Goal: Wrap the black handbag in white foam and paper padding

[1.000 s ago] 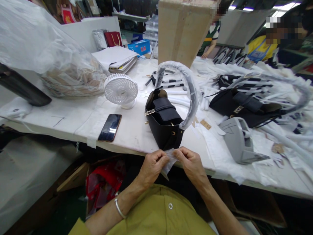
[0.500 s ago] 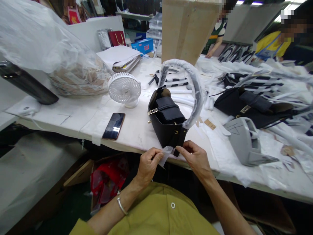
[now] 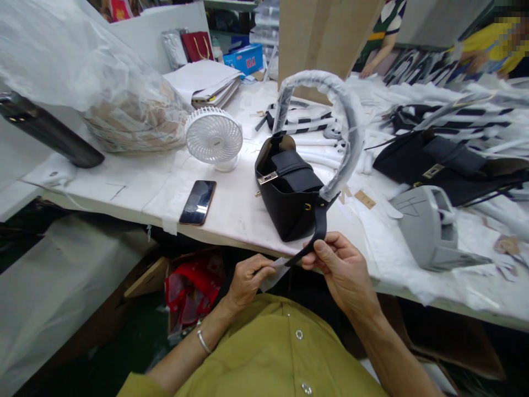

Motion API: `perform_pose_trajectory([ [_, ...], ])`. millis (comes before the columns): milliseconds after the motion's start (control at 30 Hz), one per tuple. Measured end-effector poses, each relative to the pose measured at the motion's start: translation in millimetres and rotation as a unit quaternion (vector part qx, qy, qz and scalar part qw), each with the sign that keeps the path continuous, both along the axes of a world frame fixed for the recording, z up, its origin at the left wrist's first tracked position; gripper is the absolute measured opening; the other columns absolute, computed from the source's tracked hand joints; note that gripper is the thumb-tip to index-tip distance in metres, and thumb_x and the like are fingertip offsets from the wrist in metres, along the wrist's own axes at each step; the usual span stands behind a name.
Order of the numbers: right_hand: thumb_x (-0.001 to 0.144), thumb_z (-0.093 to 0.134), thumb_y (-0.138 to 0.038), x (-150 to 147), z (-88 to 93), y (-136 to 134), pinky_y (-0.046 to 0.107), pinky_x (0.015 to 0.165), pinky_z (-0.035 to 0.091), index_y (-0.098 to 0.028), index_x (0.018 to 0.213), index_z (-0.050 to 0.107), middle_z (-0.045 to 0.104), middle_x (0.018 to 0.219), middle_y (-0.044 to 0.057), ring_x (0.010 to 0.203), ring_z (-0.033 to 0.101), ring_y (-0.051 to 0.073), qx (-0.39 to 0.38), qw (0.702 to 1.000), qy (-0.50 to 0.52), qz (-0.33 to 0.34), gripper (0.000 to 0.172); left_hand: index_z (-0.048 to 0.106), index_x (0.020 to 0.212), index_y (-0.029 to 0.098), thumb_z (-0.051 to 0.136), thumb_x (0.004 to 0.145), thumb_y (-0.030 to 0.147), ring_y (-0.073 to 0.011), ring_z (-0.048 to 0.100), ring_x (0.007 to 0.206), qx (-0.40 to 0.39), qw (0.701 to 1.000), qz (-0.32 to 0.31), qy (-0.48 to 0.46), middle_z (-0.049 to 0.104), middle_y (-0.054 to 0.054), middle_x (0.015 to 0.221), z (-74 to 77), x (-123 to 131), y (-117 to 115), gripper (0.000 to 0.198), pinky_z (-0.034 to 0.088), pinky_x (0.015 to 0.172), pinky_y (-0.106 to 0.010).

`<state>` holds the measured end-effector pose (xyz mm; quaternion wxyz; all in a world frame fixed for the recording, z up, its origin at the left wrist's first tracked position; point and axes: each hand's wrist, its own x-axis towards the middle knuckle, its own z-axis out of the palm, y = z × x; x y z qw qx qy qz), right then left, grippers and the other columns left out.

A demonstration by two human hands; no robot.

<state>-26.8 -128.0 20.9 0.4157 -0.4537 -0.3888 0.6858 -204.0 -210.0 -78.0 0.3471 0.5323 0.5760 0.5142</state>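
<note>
A black handbag [image 3: 285, 193] stands upright at the table's front edge, its top open and its arched handle [image 3: 351, 138] wrapped in clear plastic. From its near right side a black strap [image 3: 319, 223] runs down toward me. My right hand [image 3: 341, 264] pinches this strap between thumb and fingers, a little above its end. My left hand [image 3: 250, 278] is closed on a small translucent white sheet [image 3: 273, 275], which lies against the strap's lower end. Gold-coloured clasp hardware [image 3: 268, 177] shows on the bag's left side.
Left of the bag are a phone [image 3: 198, 202], a white fan [image 3: 214, 138] and a dark bottle [image 3: 49, 132]. To the right sit a grey tape dispenser [image 3: 425, 229] and another black bag [image 3: 450, 165]. A large cardboard box [image 3: 322, 44] stands behind. Other people work at the back.
My right hand has taken the strap and pulled its end out from the bag toward me. The white sheet in my left hand now meets the strap's end. The view has shifted slightly.
</note>
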Motion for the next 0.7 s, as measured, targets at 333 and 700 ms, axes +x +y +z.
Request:
perform_pose_trajectory([
  [333, 0.072, 0.084, -0.041, -1.5, -6.2, -2.4, 0.025, 0.059, 0.061, -0.018, 0.084, 0.06, 0.072, 0.062, 0.001, 0.054, 0.069, 0.014, 0.014, 1.0, -0.011, -0.01, 0.035, 0.077, 0.082, 0.019, 0.064, 0.09, 0.043, -0.0156, 0.065, 0.067, 0.016, 1.0, -0.004, -0.014, 0.073, -0.005, 0.075, -0.7, 1.5, -2.4, 0.028, 0.05, 0.066, -0.025],
  [700, 0.07, 0.084, -0.044, -3.0, -6.8, -0.4, 0.027, 0.059, 0.06, -0.019, 0.083, 0.058, 0.073, 0.062, 0.002, 0.053, 0.069, 0.016, 0.016, 1.0, -0.021, 0.006, 0.038, 0.078, 0.08, 0.02, 0.063, 0.088, 0.048, -0.016, 0.063, 0.065, 0.009, 0.999, -0.015, -0.037, 0.072, -0.006, 0.074, 4.6, 3.2, -1.3, 0.033, 0.051, 0.066, -0.026],
])
